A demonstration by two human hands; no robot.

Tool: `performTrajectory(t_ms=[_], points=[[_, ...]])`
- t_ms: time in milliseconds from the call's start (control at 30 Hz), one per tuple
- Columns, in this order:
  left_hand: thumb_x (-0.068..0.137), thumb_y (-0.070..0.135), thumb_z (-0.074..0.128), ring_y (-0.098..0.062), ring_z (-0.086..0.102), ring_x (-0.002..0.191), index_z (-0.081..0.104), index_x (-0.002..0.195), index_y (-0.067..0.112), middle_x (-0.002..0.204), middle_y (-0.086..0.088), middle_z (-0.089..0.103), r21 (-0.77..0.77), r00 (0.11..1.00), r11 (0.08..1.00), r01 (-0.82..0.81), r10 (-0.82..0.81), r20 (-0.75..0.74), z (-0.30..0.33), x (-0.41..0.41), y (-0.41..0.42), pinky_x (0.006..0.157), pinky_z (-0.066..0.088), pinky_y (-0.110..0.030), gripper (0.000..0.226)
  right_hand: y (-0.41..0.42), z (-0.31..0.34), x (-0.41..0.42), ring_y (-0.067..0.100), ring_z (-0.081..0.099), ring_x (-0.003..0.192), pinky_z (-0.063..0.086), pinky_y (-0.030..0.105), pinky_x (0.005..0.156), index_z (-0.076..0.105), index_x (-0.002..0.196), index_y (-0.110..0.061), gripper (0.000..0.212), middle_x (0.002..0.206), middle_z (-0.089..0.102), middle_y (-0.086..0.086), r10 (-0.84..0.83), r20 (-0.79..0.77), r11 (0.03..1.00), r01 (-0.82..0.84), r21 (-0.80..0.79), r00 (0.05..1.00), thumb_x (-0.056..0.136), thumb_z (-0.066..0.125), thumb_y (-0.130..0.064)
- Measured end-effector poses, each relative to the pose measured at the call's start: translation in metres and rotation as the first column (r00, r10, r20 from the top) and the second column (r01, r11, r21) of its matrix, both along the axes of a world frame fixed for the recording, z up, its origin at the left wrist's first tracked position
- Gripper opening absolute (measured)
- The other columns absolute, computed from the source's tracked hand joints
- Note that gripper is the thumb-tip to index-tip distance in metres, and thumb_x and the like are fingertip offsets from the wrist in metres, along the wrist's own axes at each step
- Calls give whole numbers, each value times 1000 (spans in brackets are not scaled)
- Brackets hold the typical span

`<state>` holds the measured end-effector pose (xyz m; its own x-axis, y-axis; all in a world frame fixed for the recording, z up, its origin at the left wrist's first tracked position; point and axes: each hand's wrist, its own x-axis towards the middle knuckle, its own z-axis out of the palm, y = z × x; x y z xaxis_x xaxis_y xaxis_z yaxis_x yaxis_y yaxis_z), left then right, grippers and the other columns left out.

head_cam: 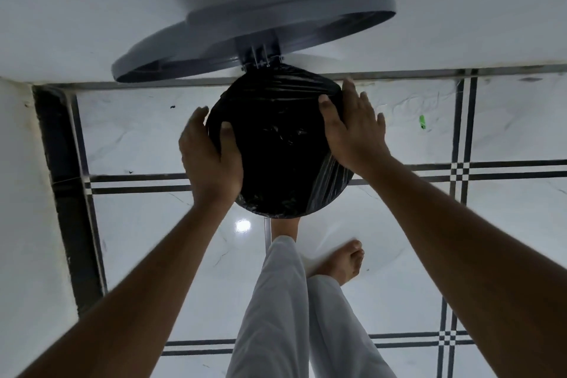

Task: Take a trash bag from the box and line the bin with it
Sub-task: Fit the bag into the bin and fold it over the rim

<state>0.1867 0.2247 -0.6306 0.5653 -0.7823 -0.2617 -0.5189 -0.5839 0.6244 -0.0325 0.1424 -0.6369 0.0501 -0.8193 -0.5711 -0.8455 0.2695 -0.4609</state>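
Observation:
A black trash bag (pixel 282 144) covers the round bin seen from above, its edge stretched over the rim and folded down the outside. The bin's grey lid (pixel 276 24) stands open against the wall behind it. My left hand (pixel 211 156) grips the bag-covered rim on the left, thumb inside and fingers outside. At the upper right of the rim, my right hand (pixel 352 129) holds the bag with its thumb hooked over the edge and its fingers spread down the outside. The trash bag box is out of view.
The bin stands on a glossy white tiled floor with dark lines, close to a white wall behind and a wall corner on the left. My bare feet (pixel 343 261) are just in front of the bin. A small green object (pixel 422 122) lies on the floor to the right.

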Motion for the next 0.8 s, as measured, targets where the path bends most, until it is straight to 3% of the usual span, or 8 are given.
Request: performTrajectory(t_ms=[133,200,267,300,400,500,667,800], points=[[104,25,60,-33,62,121,67,132,8,131,-14,69,-22,762,795,607,-574,301,6,-27,14,108,45,-44,34,-6,2,-4,31,22,168,19,55,135,21,175,-9,79,180,30,13,-205,51,971,209,-112,977,114,37,-57],[107,39,50,-31,67,115,70,128,15,117,-8,73,350,491,509,786,-859,148,2,-39,18,106,48,-44,37,2,7,-5,31,33,163,28,51,132,30,172,-8,75,173,42,15,-265,61,948,272,-167,962,114,41,-54],[109,42,51,-28,71,106,70,123,14,93,-4,67,608,414,275,745,-905,-98,-12,-43,17,98,54,-38,36,17,9,-6,32,39,160,33,51,129,35,170,-8,73,169,49,14,-287,66,941,294,-166,956,114,40,-54],[109,38,53,-27,71,102,69,123,14,90,-3,65,614,455,262,744,-872,-180,-17,-45,14,94,57,-36,32,25,9,-6,32,41,159,34,51,129,36,169,-8,73,168,50,14,-290,73,942,298,-153,954,114,39,-56],[110,32,49,-35,65,125,57,143,12,131,-14,67,410,660,558,721,-733,-164,-45,-51,3,106,54,-45,40,53,-1,-6,32,50,151,42,56,124,42,165,-14,77,163,56,9,-274,125,944,291,-154,954,111,30,-68],[112,41,45,-39,45,148,40,160,9,161,-19,46,389,747,662,641,-654,-120,-75,-59,-8,121,39,-49,59,74,-17,-3,23,28,166,26,48,135,22,175,-16,73,182,28,4,-238,112,950,255,-179,965,116,30,-57],[111,65,30,-38,19,163,18,172,17,178,-16,17,603,792,576,552,-588,-164,-135,-68,-26,131,16,-52,78,81,-38,-1,19,17,170,26,51,135,11,177,-14,68,186,13,5,-239,142,916,272,-295,961,120,30,-46],[118,42,27,-43,-3,166,-1,173,23,181,-16,-5,707,609,329,626,-773,-179,-156,-82,-35,132,0,-56,65,86,-52,2,22,23,169,34,54,130,12,176,-10,66,185,14,8,-233,141,879,270,-394,962,121,33,-38]])
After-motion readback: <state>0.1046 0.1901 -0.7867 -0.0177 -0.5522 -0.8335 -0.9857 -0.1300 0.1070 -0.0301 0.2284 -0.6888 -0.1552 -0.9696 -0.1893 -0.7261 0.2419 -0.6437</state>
